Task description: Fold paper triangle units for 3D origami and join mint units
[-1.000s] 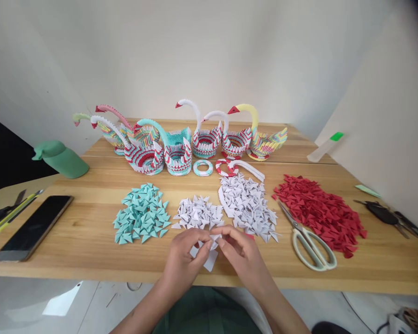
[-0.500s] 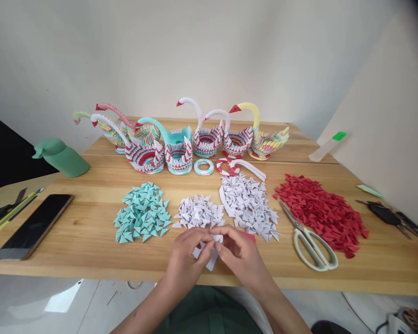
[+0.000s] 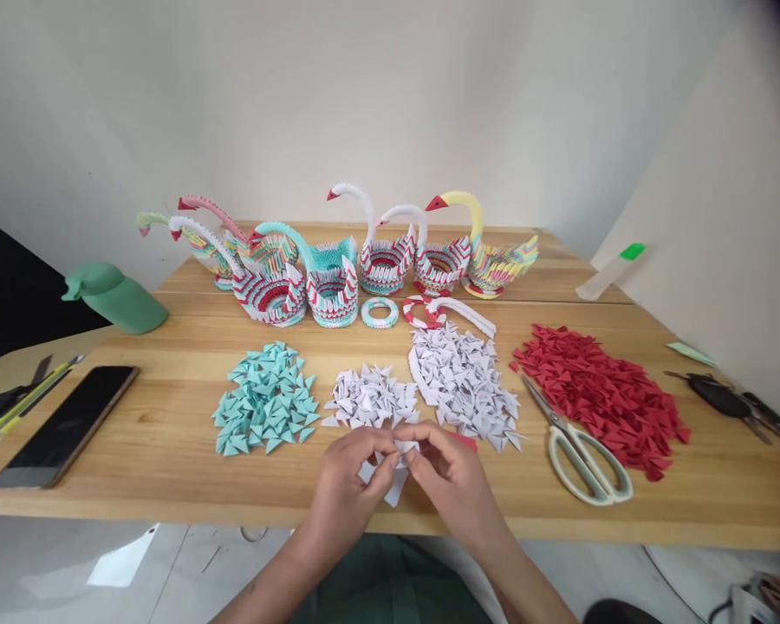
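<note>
Near the table's front edge, my left hand (image 3: 353, 472) and my right hand (image 3: 443, 468) meet, with thumbs and fingertips pinched on a small white paper piece (image 3: 406, 447). Fingers cover part of that piece, so its exact fold cannot be made out. Beneath the hands, more white paper (image 3: 396, 488) lies on the table. A bit of red paper (image 3: 463, 441) shows behind my right hand. Just beyond the fingers is a small heap of white folded paper triangles (image 3: 372, 396), beside a larger white heap (image 3: 464, 381).
Turquoise triangles (image 3: 266, 399) lie left, red triangles (image 3: 601, 394) right, with scissors (image 3: 578, 451) beside them. Several paper swans (image 3: 331, 290) and a turquoise-white ring (image 3: 380, 313) stand behind. A phone (image 3: 65, 425) and a green bottle (image 3: 113, 296) are at far left.
Both hands keep their pinch on the white paper piece; my right thumb and fingers have shifted very slightly. The heaps and swans stay where they were.
</note>
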The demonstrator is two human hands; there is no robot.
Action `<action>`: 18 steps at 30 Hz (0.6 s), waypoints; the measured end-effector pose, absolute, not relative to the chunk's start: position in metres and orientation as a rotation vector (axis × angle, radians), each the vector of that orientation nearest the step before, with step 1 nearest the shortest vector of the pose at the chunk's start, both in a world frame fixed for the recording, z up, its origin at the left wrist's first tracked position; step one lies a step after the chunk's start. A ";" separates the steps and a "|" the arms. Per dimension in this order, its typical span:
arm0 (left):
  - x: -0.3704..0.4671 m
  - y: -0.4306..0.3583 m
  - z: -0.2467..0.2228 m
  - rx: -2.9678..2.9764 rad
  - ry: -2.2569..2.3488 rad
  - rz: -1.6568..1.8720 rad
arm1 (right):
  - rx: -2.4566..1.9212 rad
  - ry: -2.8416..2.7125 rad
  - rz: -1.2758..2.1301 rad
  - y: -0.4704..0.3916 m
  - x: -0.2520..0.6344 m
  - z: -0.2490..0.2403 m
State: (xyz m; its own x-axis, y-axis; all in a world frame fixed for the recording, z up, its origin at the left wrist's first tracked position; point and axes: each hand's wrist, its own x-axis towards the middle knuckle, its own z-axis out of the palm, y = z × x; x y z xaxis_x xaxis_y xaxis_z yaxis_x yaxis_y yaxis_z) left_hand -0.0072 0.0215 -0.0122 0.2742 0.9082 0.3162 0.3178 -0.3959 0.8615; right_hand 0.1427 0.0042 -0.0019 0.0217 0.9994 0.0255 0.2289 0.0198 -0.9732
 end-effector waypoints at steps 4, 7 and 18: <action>-0.006 0.021 -0.016 1.958 1.132 1.128 | -1.393 -1.408 0.897 0.003 0.139 -0.003; -0.004 0.020 -0.018 2.020 1.130 1.118 | -1.414 -1.396 0.827 0.003 0.136 -0.005; -0.003 0.023 -0.010 1.953 1.141 1.079 | -1.302 -1.421 1.220 0.002 0.155 0.004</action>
State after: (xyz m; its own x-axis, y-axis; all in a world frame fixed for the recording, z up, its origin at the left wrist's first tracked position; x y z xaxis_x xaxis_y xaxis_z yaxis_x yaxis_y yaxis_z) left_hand -0.0027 0.0229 -0.0097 0.2913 0.8959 0.3355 0.3851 -0.4308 0.8161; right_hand 0.1555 0.0023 0.0038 -0.1135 0.9930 -0.0323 0.1820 -0.0112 -0.9832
